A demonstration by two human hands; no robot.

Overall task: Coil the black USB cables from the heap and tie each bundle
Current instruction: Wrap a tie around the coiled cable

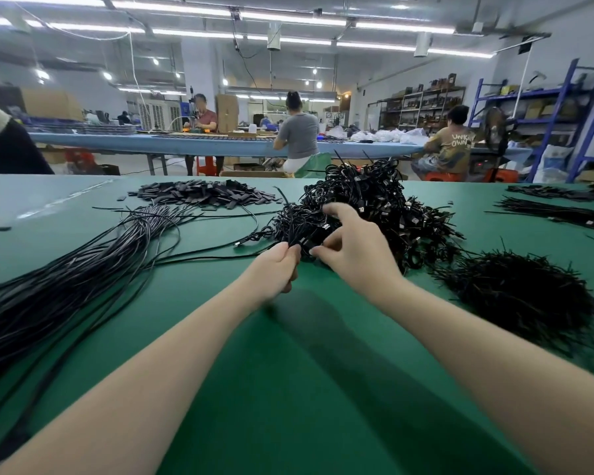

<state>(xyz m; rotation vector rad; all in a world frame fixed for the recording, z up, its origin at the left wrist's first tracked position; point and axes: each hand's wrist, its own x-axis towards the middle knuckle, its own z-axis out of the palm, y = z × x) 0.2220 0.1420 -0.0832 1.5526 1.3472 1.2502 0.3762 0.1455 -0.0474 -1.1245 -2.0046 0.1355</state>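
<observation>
A small coiled black cable bundle (304,231) is held above the green table (288,371) between both hands. My left hand (277,269) pinches its near end with curled fingers. My right hand (354,243) grips it from the right, thumb and fingers curled round the coil. Behind them rises a heap of tied cable bundles (374,204). A long sheaf of loose straight black cables (83,262) fans out from the left side of the table.
A pile of black twist ties (525,293) lies at the right. Flat black tabs (203,195) are heaped at the back centre. More cables (556,210) lie at the far right. Several people work at a blue table (151,140) behind.
</observation>
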